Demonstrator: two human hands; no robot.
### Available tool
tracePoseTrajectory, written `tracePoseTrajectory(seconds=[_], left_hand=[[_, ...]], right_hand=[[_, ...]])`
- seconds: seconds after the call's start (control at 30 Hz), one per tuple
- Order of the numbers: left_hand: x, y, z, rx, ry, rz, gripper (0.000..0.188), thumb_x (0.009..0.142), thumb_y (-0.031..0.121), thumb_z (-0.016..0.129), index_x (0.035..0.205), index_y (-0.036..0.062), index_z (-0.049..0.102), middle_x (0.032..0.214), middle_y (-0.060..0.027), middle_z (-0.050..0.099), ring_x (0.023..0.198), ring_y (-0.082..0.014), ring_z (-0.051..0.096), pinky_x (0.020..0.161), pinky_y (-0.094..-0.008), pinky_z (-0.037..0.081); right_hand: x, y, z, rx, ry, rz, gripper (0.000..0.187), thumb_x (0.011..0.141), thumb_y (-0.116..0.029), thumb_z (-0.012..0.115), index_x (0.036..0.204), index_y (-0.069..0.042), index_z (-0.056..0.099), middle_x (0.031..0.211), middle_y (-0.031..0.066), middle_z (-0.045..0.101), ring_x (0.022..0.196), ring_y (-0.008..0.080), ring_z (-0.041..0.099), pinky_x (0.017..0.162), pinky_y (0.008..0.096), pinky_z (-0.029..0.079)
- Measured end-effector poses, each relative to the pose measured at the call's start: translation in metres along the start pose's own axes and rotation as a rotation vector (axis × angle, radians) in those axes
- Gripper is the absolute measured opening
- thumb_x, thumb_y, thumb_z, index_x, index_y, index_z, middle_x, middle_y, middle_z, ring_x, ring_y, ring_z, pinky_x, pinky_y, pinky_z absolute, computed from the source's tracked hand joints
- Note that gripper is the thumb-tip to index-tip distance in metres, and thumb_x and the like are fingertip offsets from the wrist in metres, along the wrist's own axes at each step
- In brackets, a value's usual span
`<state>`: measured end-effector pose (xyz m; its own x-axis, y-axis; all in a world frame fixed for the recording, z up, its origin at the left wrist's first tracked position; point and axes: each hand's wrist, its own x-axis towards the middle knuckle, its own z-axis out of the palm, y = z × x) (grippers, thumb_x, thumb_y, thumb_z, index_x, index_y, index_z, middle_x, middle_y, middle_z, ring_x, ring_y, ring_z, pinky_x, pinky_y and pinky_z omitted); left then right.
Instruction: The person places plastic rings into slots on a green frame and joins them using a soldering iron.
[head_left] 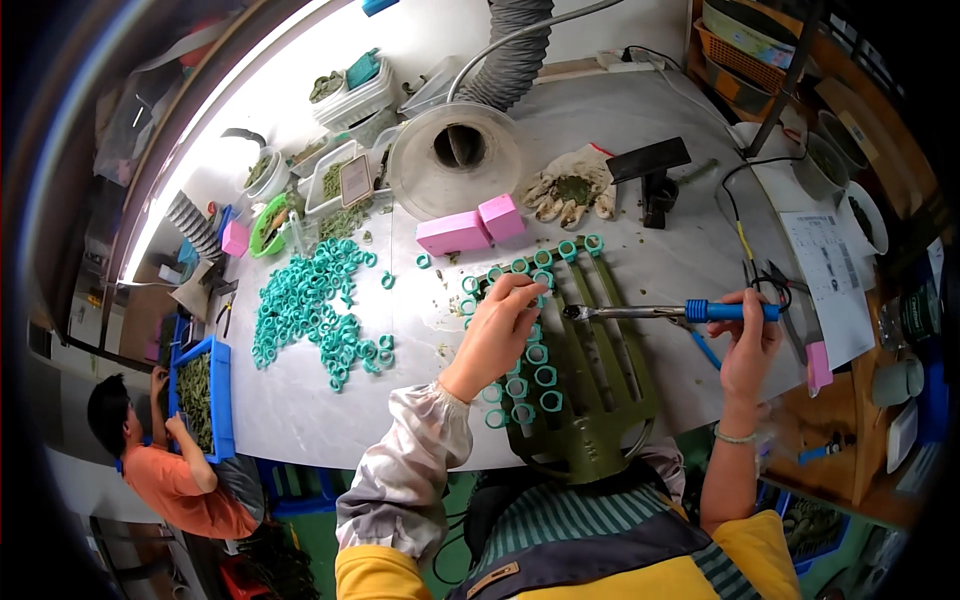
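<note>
My left hand (500,328) reaches over a dark green slotted rack (592,432). Its fingers are pinched together at a small teal ring, partly hidden by the fingertips. Rows of teal rings (545,376) stand along the left bars and upper edge of the rack. In my right hand (748,350) is a soldering iron (640,312) with a blue handle and a metal shaft, held level across the rack. Its tip is just right of my left fingertips. A large loose pile of teal rings (305,310) lies on the table to the left.
Behind the rack are pink blocks (455,233), a stained glove (575,188) and a black stand (650,160). A clear funnel (415,165) joins a grey hose (508,50). Paper sheets (825,275) lie right. Another person (180,470) works beside a blue crate (222,400) at far left.
</note>
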<state>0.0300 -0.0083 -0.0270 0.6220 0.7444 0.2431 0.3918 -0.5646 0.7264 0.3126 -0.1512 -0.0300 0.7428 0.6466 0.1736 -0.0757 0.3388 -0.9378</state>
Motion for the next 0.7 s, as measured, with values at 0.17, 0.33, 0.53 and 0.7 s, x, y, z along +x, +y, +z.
tracePoseTrajectory(seconds=[0.17, 0.33, 0.53, 0.7], left_hand=[[0.009, -0.007, 0.016, 0.253, -0.005, 0.139, 0.031, 0.083, 0.002, 0.065, 0.114, 0.0045, 0.065, 0.117, -0.0124, 0.063, 0.109, -0.0343, 0.053, 0.096, -0.0422, 0.044], [0.016, -0.009, 0.021, 0.274, -0.049, 0.177, 0.03, 0.082, 0.002, 0.065, 0.112, 0.0038, 0.066, 0.115, -0.0122, 0.064, 0.106, -0.0337, 0.055, 0.094, -0.0415, 0.046], [0.014, -0.012, 0.023, 0.276, -0.032, 0.19, 0.031, 0.079, 0.0, 0.067, 0.11, 0.0027, 0.067, 0.113, -0.0129, 0.065, 0.105, -0.0333, 0.056, 0.093, -0.0417, 0.046], [0.009, -0.019, -0.008, 0.016, 0.107, -0.008, 0.03, 0.079, -0.002, 0.066, 0.108, 0.0041, 0.065, 0.109, -0.0116, 0.062, 0.105, -0.0335, 0.056, 0.092, -0.041, 0.046]], right_hand=[[-0.002, 0.006, 0.007, -0.03, -0.002, 0.019, 0.03, 0.098, -0.024, 0.056, 0.088, 0.003, 0.062, 0.079, 0.0089, 0.067, 0.057, 0.014, 0.064, 0.054, 0.025, 0.053], [-0.002, 0.015, 0.016, -0.007, -0.074, 0.024, 0.029, 0.099, -0.023, 0.054, 0.086, 0.001, 0.062, 0.076, 0.0076, 0.067, 0.057, 0.013, 0.064, 0.054, 0.0247, 0.052], [-0.001, -0.003, 0.005, -0.041, -0.022, -0.039, 0.028, 0.098, -0.022, 0.055, 0.086, 0.002, 0.062, 0.076, 0.0083, 0.067, 0.055, 0.0142, 0.063, 0.052, 0.0253, 0.05], [0.001, -0.011, -0.006, 0.039, 0.046, 0.01, 0.03, 0.096, -0.024, 0.059, 0.083, 0.002, 0.062, 0.076, 0.0097, 0.065, 0.049, 0.0144, 0.058, 0.049, 0.0249, 0.048]])
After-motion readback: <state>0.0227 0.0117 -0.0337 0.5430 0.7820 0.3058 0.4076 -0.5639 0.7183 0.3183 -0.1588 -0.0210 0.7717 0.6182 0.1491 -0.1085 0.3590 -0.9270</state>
